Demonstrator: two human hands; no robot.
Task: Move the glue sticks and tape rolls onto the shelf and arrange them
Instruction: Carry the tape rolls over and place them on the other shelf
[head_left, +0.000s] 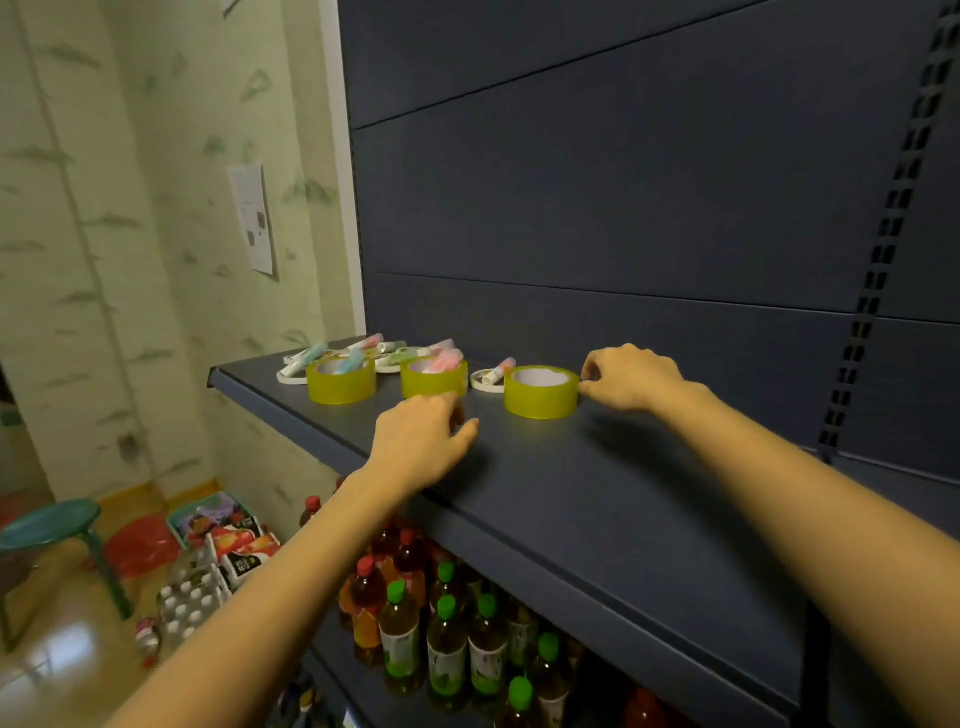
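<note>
Three yellow tape rolls stand in a row on the dark shelf (597, 467): a left roll (341, 382), a middle roll (434, 378) and a right roll (541, 392). Pastel glue sticks (363, 344) lie behind them and inside the left and middle rolls, along with thin white tape rolls (292, 375). My right hand (631, 376) pinches the right side of the right roll with thumb and curled fingers. My left hand (423, 434) rests on the shelf just in front of the middle roll, fingers loosely curled, holding nothing.
The shelf's front edge (519, 535) runs diagonally under my forearms. Bottled drinks (447, 639) fill the lower shelf. On the floor to the left stand a green stool (52, 525), drink cartons (239, 551) and a pack of bottles.
</note>
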